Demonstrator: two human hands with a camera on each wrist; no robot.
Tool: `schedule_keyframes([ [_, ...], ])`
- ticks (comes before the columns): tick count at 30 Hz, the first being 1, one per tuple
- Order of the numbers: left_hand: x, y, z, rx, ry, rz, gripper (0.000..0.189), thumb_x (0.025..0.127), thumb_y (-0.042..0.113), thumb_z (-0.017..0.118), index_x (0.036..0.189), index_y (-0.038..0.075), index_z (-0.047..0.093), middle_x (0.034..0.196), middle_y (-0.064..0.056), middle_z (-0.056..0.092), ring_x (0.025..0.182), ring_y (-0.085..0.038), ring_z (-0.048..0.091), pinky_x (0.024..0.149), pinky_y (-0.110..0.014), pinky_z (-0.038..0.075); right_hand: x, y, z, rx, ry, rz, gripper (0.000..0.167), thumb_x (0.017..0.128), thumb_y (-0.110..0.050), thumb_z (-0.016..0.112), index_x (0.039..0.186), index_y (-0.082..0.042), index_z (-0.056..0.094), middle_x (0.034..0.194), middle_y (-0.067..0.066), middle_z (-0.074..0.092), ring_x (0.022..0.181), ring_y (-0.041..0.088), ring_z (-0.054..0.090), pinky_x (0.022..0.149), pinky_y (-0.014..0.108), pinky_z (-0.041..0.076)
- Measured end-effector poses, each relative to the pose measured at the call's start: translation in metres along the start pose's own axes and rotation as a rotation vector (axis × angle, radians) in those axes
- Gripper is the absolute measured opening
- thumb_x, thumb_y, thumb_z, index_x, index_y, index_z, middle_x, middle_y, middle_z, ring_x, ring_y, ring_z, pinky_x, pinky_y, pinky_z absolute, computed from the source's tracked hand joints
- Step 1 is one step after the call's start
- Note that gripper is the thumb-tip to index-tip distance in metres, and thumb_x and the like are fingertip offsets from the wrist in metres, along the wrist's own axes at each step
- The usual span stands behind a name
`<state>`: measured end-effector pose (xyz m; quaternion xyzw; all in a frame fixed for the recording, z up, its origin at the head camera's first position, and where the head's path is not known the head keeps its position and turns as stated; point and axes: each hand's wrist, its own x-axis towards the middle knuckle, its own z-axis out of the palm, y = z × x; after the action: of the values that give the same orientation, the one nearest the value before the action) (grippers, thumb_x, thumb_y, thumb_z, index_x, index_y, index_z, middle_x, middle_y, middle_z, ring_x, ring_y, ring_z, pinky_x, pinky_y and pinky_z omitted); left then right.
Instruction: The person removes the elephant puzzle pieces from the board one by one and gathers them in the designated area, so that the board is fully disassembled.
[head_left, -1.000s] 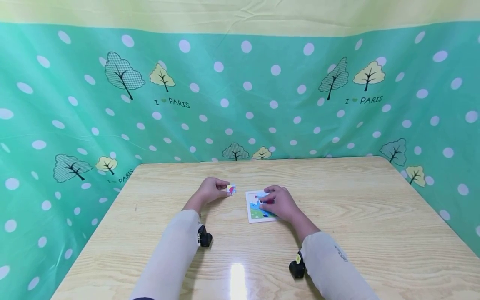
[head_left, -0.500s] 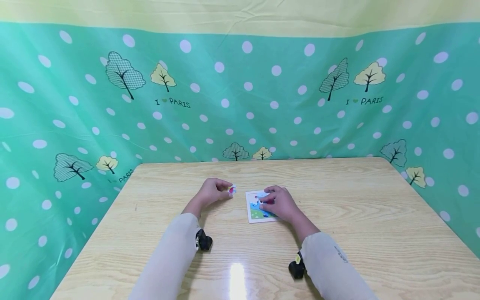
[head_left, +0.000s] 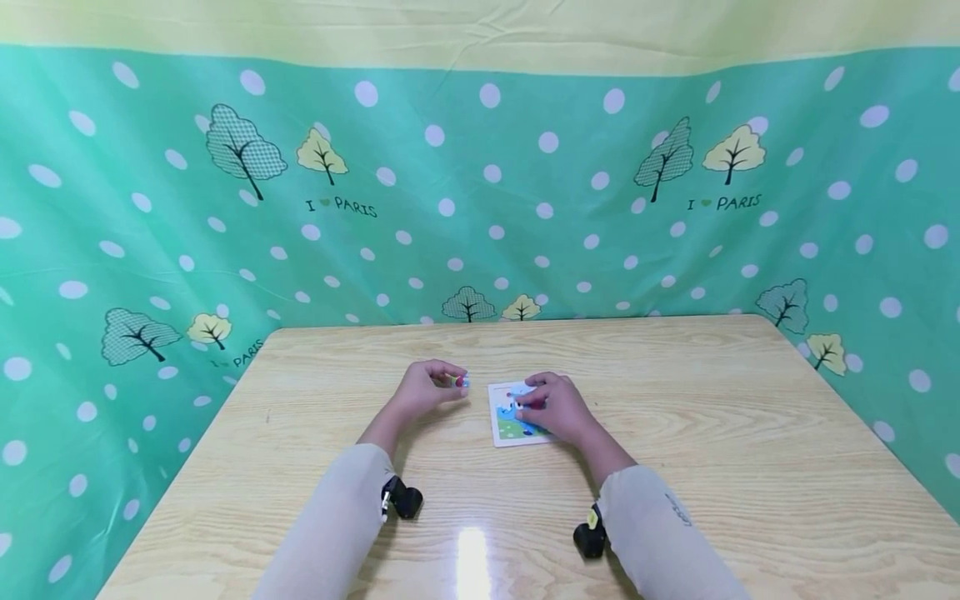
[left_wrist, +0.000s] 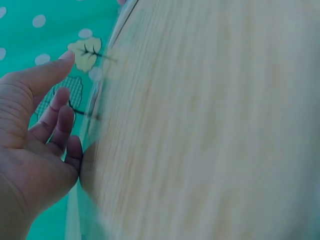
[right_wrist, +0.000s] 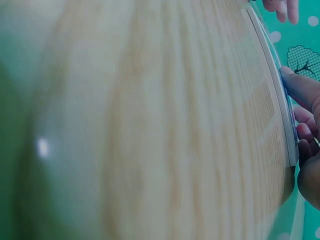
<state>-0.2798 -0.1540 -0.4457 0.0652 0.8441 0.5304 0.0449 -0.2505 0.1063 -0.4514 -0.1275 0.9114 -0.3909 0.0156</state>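
My left hand (head_left: 429, 390) pinches a small puzzle piece (head_left: 461, 382), pink and blue, between thumb and fingers above the table. Most of the piece is covered by the fingers, and in the left wrist view the palm and bent fingers (left_wrist: 60, 117) show without it. To its right lies a white-framed puzzle board (head_left: 513, 429) with a blue animal on green ground. My right hand (head_left: 561, 408) rests on this board, fingers bent and thumb and index tips close together over the picture, a red patch showing between them. I cannot tell whether it grips a piece there.
The board and hands are around the middle of a light wooden table (head_left: 735, 433). Behind the table hangs a green dotted curtain (head_left: 420, 233) with printed trees. A black wrist camera (head_left: 406, 500) sits on the left sleeve and another black camera (head_left: 590, 540) on the right.
My left hand has turned the puzzle piece, so less of its printed face shows now. The right hand and the board stay where they were.
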Motion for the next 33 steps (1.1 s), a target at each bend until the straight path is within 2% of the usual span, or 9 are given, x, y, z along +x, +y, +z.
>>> schedule_keyframes([
  [5, -0.005, 0.004, 0.005, 0.001, -0.020, 0.018, 0.033, 0.076, 0.014, 0.084, 0.108, 0.011, 0.074, 0.104, -0.004, 0.067, 0.097, -0.022, 0.055, 0.082, -0.034, 0.047, 0.001, 0.001, 0.000, 0.006, 0.004, -0.001, 0.020, 0.081, -0.020, 0.081, 0.100, -0.017, 0.078, 0.131, 0.004, 0.057, 0.127, 0.029, 0.042, 0.109, 0.048, 0.032],
  [17, -0.015, 0.013, 0.017, -0.006, -0.046, -0.005, 0.035, 0.076, 0.017, 0.084, 0.109, 0.011, 0.074, 0.106, -0.007, 0.064, 0.098, -0.021, 0.054, 0.083, -0.035, 0.046, 0.000, 0.000, 0.001, -0.009, 0.002, 0.011, 0.020, 0.081, -0.021, 0.081, 0.101, -0.018, 0.078, 0.131, 0.003, 0.057, 0.126, 0.029, 0.042, 0.109, 0.049, 0.033],
  [24, -0.020, 0.019, 0.026, 0.016, -0.083, -0.001, 0.032, 0.078, 0.018, 0.083, 0.108, 0.012, 0.074, 0.108, -0.005, 0.064, 0.098, -0.022, 0.055, 0.077, -0.034, 0.050, -0.001, -0.001, 0.001, -0.007, 0.000, 0.008, 0.020, 0.082, -0.021, 0.081, 0.101, -0.018, 0.077, 0.131, 0.004, 0.057, 0.127, 0.030, 0.042, 0.108, 0.050, 0.032],
  [30, -0.021, 0.024, 0.034, 0.050, -0.119, 0.039, 0.031, 0.078, 0.018, 0.083, 0.107, 0.011, 0.074, 0.107, -0.004, 0.065, 0.099, -0.021, 0.056, 0.091, -0.039, 0.046, -0.001, -0.001, 0.000, -0.004, 0.003, -0.002, 0.020, 0.082, -0.021, 0.081, 0.101, -0.017, 0.078, 0.130, 0.003, 0.057, 0.126, 0.029, 0.042, 0.107, 0.050, 0.034],
  [33, -0.021, 0.026, 0.038, 0.088, -0.143, 0.066, 0.031, 0.077, 0.017, 0.083, 0.107, 0.012, 0.074, 0.107, -0.002, 0.064, 0.100, -0.020, 0.056, 0.093, -0.041, 0.045, -0.001, -0.001, 0.000, -0.003, 0.003, -0.007, 0.020, 0.082, -0.020, 0.081, 0.101, -0.016, 0.078, 0.130, 0.003, 0.058, 0.125, 0.029, 0.043, 0.107, 0.050, 0.035],
])
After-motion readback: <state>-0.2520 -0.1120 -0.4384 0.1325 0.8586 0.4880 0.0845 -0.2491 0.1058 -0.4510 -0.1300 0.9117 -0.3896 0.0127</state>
